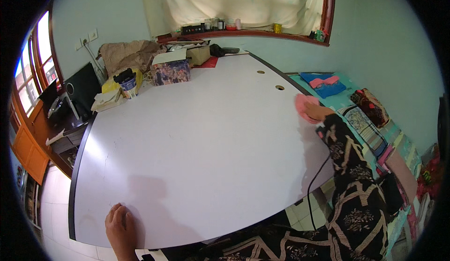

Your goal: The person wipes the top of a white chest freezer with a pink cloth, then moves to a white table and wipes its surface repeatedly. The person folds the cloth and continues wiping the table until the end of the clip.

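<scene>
A white tabletop (pixel 197 131) with dark edging spreads out before me. My right hand (pixel 314 111) holds a pink cloth (pixel 303 103) against its surface, close to the right edge. The cloth is bunched under the fingers, and the palm side is hidden. At the near left corner, my left hand (pixel 121 226) rests on the tabletop with bent fingers and holds nothing. Two round cable holes, a nearer one (pixel 280 87) and a farther one (pixel 260 72), pierce the table beyond the cloth.
Along the far left stand a printed box (pixel 172 72), a tub (pixel 129 87) with dark contents and folded fabric (pixel 109 100). A bed-like surface with a teal cover (pixel 325 103) adjoins the right side, bearing folded textiles (pixel 369 106). A black cable (pixel 309 194) hangs near my right sleeve.
</scene>
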`<state>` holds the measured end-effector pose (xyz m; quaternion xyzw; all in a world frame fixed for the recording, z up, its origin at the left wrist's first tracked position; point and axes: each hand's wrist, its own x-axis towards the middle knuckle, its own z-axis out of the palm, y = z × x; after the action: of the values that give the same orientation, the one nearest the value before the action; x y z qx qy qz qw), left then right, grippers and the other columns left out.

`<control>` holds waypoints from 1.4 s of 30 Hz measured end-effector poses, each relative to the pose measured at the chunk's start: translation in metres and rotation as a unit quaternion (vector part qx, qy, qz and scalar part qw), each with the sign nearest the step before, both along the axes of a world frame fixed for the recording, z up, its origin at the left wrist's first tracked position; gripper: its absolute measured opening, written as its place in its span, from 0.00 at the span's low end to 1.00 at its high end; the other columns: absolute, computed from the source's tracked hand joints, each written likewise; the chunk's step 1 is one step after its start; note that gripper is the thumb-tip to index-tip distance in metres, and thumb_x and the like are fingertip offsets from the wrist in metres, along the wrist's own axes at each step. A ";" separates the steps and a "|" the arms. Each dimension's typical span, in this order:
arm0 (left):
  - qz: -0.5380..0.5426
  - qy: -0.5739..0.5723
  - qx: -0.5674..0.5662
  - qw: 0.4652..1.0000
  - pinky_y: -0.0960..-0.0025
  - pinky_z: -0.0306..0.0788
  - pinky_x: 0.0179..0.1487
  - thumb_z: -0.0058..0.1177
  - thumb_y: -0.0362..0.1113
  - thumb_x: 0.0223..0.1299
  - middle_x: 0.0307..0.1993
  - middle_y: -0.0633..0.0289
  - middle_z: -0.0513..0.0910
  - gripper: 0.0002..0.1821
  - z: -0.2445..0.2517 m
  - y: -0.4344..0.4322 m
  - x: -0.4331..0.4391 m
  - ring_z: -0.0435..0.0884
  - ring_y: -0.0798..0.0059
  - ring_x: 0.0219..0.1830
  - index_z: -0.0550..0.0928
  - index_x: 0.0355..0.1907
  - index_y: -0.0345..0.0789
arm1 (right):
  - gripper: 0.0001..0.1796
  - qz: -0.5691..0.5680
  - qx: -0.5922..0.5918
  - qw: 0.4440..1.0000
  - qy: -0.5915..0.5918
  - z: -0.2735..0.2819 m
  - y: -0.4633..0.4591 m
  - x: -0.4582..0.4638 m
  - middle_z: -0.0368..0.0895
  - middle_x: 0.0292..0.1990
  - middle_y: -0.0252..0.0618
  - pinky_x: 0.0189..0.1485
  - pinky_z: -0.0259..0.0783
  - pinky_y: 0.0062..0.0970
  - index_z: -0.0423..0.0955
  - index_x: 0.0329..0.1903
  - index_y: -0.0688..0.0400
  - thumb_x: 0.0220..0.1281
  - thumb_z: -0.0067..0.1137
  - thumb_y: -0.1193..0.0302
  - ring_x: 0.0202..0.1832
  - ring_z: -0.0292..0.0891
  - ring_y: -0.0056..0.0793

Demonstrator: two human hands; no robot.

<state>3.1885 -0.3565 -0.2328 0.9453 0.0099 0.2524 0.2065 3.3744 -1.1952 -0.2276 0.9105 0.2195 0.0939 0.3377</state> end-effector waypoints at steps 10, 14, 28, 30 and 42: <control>0.000 0.005 -0.038 0.999 0.53 0.71 0.68 0.60 0.33 0.63 0.59 0.51 0.84 0.15 -0.006 0.006 -0.003 0.78 0.47 0.63 0.85 0.51 0.31 | 0.12 -0.399 0.355 0.775 0.339 0.058 0.160 -0.052 0.74 0.32 0.54 0.30 0.71 0.42 0.70 0.44 0.63 0.72 0.43 0.67 0.30 0.76 0.43; 0.003 0.006 -0.023 1.000 0.54 0.71 0.68 0.60 0.33 0.63 0.59 0.50 0.84 0.14 -0.005 0.006 -0.002 0.79 0.48 0.63 0.85 0.50 0.31 | 0.12 0.042 0.064 0.929 0.362 0.052 0.304 -0.008 0.74 0.58 0.55 0.64 0.65 0.45 0.83 0.40 0.63 0.62 0.56 0.69 0.59 0.66 0.51; 0.034 0.033 -0.003 0.999 0.56 0.76 0.64 0.56 0.28 0.65 0.56 0.48 0.85 0.11 0.008 -0.011 0.006 0.83 0.49 0.59 0.85 0.48 0.27 | 0.21 0.240 0.329 0.873 0.268 0.032 0.475 0.167 0.83 0.53 0.44 0.57 0.75 0.46 0.77 0.57 0.52 0.59 0.61 0.68 0.56 0.78 0.51; 0.040 0.038 -0.009 0.998 0.57 0.76 0.64 0.56 0.26 0.64 0.56 0.48 0.85 0.11 0.009 -0.014 0.007 0.83 0.50 0.59 0.85 0.48 0.27 | 0.23 0.178 0.243 0.937 0.180 0.021 0.428 0.219 0.82 0.59 0.47 0.63 0.72 0.43 0.76 0.61 0.55 0.65 0.57 0.65 0.60 0.77 0.52; 0.017 0.026 -0.060 0.998 0.59 0.76 0.63 0.54 0.24 0.64 0.55 0.46 0.84 0.13 0.010 -0.023 0.008 0.83 0.51 0.58 0.83 0.50 0.25 | 0.29 -0.386 0.393 0.834 -0.032 -0.006 0.070 0.234 0.77 0.67 0.49 0.67 0.62 0.73 0.76 0.67 0.56 0.69 0.55 0.54 0.71 0.71 0.52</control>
<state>3.1969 -0.3799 -0.2226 0.9372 0.0464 0.2299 0.2582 3.6085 -1.1247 -0.2337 0.9737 -0.2164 0.0628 -0.0329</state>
